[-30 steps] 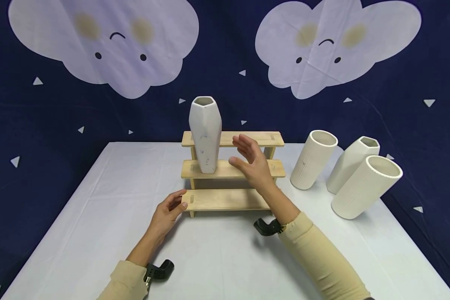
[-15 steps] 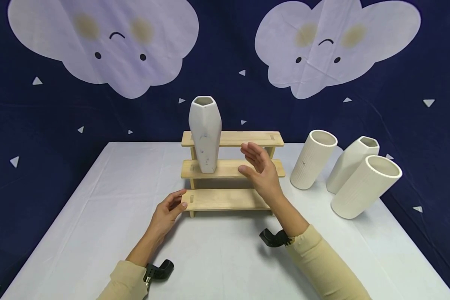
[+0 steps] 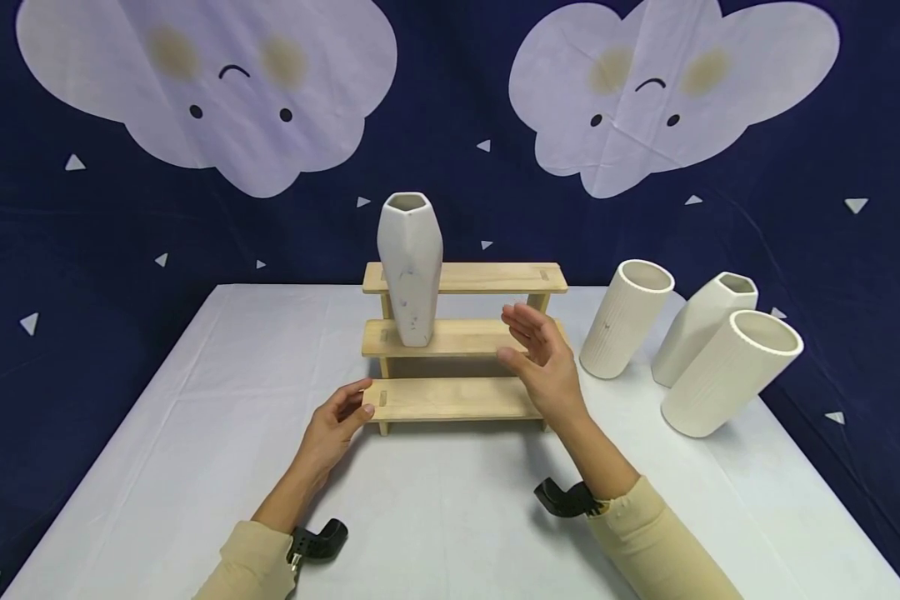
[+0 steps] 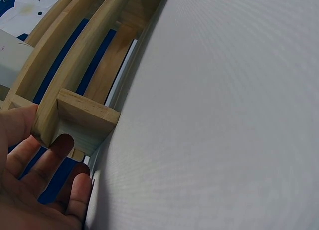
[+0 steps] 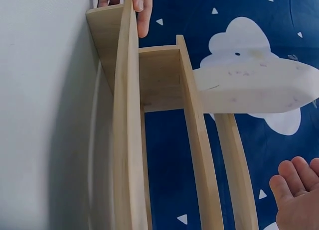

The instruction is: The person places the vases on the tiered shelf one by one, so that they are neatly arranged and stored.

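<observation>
A three-tier wooden shelf (image 3: 450, 398) stands on the white table. My left hand (image 3: 332, 429) grips the left end of its lowest tier; in the left wrist view the thumb lies on the board and the curled fingers (image 4: 37, 168) are at its underside. An angular white vase (image 3: 411, 267) with bluish marks stands upright on the left of the middle tier. My right hand (image 3: 547, 367) is in front of the shelf's right part, fingers loosely bent, holding nothing. In the right wrist view the fingers (image 5: 294, 177) show at the lower right, apart from the vase.
At the table's right are two ribbed white cylindrical vases (image 3: 628, 321) and, between them, an angular white vase (image 3: 705, 329). A dark blue cloth (image 3: 450, 125) with clouds hangs behind the table (image 3: 195, 467).
My right hand has drawn back from near the angular vase, moving right and toward me, with nothing in it. The left hand, shelf and vases have stayed in place.
</observation>
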`<move>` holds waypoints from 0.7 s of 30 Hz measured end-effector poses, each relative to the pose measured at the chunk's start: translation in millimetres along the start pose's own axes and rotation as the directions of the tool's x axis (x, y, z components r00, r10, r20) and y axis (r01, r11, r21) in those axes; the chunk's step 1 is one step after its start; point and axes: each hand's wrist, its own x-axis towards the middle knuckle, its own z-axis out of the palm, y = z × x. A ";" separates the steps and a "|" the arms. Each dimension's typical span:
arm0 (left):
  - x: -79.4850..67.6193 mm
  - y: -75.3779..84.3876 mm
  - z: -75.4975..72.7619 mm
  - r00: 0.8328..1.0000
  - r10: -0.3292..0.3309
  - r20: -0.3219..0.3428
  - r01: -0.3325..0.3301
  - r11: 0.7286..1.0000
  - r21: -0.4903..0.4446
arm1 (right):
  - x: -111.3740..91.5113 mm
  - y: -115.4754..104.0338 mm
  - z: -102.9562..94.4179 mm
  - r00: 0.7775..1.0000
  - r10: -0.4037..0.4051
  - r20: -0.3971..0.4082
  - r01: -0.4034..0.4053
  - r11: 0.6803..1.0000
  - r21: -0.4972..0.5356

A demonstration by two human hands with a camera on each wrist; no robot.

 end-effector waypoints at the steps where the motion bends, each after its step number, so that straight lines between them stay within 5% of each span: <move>1: 0.0 0.1 0.1 1.000 0.000 0.000 0.000 1.000 0.000 | -1.7 -0.2 -1.2 1.000 0.003 -0.004 -0.003 1.000 -0.005; 21: 0.6 -0.5 0.2 1.000 0.002 -0.005 -0.002 1.000 0.000 | -29.2 3.4 -24.4 0.999 0.004 -0.032 -0.008 0.993 -0.114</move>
